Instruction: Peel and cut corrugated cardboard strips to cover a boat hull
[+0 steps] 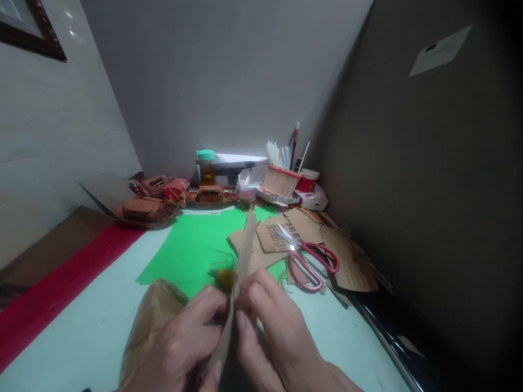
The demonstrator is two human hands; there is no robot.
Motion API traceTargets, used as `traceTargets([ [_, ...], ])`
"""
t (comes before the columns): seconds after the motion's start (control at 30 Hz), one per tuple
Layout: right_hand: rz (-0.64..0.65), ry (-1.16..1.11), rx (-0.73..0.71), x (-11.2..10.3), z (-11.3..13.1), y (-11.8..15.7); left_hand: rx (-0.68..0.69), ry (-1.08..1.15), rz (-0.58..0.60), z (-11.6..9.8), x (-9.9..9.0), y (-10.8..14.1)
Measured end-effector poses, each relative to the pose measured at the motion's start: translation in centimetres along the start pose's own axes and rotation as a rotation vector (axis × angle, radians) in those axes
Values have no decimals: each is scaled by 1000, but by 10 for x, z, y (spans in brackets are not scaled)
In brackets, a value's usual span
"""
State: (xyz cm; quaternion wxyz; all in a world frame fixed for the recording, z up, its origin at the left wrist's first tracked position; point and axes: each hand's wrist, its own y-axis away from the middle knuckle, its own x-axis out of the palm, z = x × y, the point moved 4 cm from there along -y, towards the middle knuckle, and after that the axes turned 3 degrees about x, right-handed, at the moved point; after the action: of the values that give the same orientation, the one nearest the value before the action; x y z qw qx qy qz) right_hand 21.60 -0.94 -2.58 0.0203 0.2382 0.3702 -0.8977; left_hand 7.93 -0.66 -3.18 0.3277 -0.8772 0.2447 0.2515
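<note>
A long narrow strip of cardboard (245,245) stands on edge between my hands, pointing away from me. My left hand (186,335) grips it from the left side, fingers curled. From the right, my right hand (275,329) pinches the same strip with thumb and fingers. Just beyond my left fingers lies a small yellow object with a dark pointed tip (225,278), partly hidden by the strip. A curved brown cardboard piece (153,310) rests on the table beside my left hand. Red-handled scissors (304,260) lie open on cardboard scraps (349,261) ahead of my right hand.
A green sheet (183,239) covers the middle of the pale table (93,305). Brown model boats (145,209) stand at the back left. Farther back are a teal-lidded bottle (206,166), a basket of sticks and brushes (281,181) and a red cup (308,181). Walls enclose the table.
</note>
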Motion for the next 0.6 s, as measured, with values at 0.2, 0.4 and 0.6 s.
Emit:
traceTargets([
  [0.2,-47,25,29,-9,2,-5,-96,76,98,3,-6,-4],
  [0.4,39,106,-96,-1,2,-5,-213,37,-28,11,-5,3],
  [0.6,143,17,-24,4,0,-3,-220,107,-60,8,-9,-2],
])
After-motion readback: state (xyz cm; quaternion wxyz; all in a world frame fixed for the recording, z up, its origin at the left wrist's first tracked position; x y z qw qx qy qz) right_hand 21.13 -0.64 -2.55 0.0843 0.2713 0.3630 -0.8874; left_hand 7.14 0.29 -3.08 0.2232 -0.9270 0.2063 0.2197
